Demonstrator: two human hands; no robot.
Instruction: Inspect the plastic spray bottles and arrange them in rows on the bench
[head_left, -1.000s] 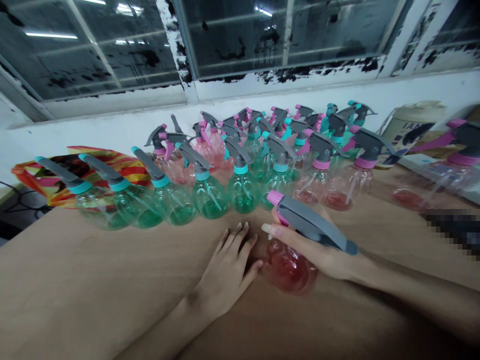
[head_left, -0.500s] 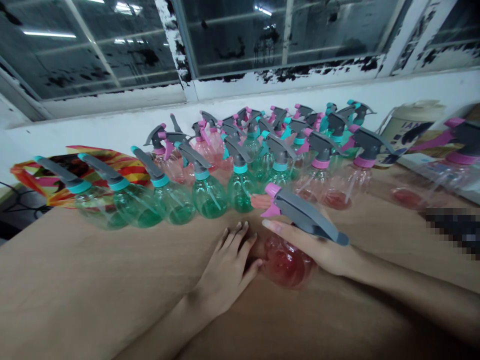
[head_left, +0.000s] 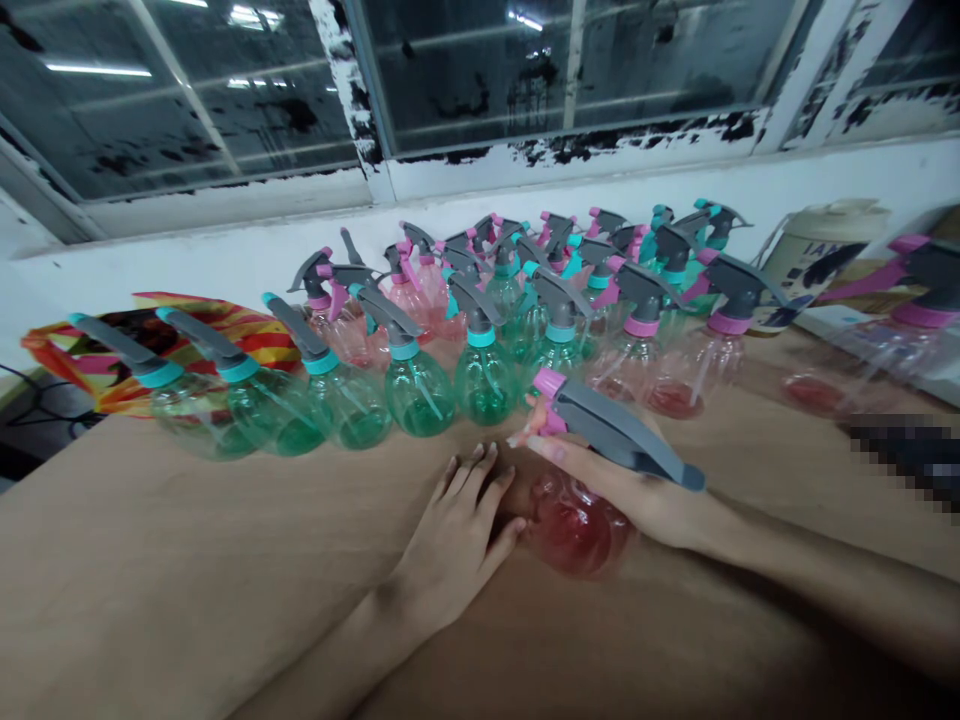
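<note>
A clear pink spray bottle [head_left: 576,530] with a grey and pink trigger head stands at the table's front middle, reddish in its lower part. My right hand [head_left: 637,490] is wrapped around it just under the head, fingertips bent at the pink trigger. The head partly hides that hand. Flat on the table to the bottle's left lies my left hand [head_left: 457,545], fingers spread and holding nothing. Its thumb tip is close to the bottle's side; whether they touch I cannot tell. Behind them stands a green spray bottle [head_left: 487,385] with a turquoise collar.
Several green and pink spray bottles [head_left: 418,395] fill the back of the wooden table [head_left: 187,560]. A colourful plastic bag [head_left: 255,325] lies at left. On the right are another pink spray bottle [head_left: 817,390], a white container [head_left: 821,240] and a dark blurred object [head_left: 907,455].
The fingers of my right hand have curled in towards the trigger. The spray head has shifted slightly to the right. My left hand has stayed put.
</note>
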